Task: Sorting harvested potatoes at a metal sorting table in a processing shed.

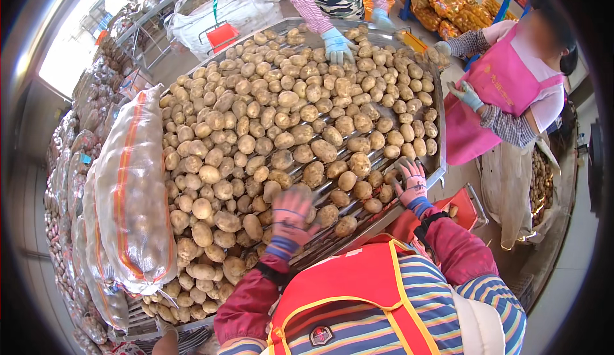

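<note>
My left hand (291, 217), in a pink and blue work glove, reaches palm down over the potatoes (288, 99) heaped on a slatted metal sorting table (283, 152). Its fingertips are blurred next to a potato, and no grip shows. Gloved the same way, my right hand (412, 182) is at the table's near right edge with its fingers apart. Several loose potatoes (362, 190) lie just left of it, over bare metal rollers.
Full mesh sacks (134, 187) lean along the left side. Two co-workers' gloved hands work opposite (338, 46) and at the right (466, 95). A red basket (463, 210) hangs below my right arm. A yellow scoop (413, 41) sits at the far corner.
</note>
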`<state>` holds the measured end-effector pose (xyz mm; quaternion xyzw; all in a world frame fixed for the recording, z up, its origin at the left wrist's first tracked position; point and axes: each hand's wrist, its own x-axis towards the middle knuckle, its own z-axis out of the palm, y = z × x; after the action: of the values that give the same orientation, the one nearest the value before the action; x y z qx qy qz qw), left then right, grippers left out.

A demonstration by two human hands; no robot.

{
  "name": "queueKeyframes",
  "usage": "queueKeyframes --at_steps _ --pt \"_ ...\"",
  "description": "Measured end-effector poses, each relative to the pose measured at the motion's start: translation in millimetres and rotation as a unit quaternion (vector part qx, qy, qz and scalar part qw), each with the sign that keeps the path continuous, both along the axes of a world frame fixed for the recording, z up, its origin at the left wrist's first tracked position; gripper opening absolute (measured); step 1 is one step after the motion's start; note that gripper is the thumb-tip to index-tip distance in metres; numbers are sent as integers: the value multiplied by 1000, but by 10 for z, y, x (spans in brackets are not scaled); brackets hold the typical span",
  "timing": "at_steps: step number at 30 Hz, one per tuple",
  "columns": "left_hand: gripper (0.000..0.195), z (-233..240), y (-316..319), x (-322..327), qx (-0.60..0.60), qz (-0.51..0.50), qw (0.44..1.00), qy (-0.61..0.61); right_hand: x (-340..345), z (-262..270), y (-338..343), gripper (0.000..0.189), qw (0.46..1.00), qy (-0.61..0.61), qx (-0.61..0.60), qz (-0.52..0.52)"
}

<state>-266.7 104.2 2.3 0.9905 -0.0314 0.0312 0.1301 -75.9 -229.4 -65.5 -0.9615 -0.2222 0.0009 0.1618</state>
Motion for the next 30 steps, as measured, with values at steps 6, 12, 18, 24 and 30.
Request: queueKeyframes --at_steps 6,12,18,24,30 --pt "86 -189 538 -48 111 326 937 56 -11 53 17 62 1000 6 24 3" --pt "90 -497 137 163 59 336 940 29 -8 74 13 61 999 3 31 11" --pt "99 -316 -299 352 -28 267 963 36 1 61 21 59 1000 0 17 4" --pt "104 -134 -578 303 -2 119 982 148 7 25 22 56 999 -37 23 25" --pt "90 118 213 -258 80 144 980 111 14 19 14 54 999 -37 17 37"
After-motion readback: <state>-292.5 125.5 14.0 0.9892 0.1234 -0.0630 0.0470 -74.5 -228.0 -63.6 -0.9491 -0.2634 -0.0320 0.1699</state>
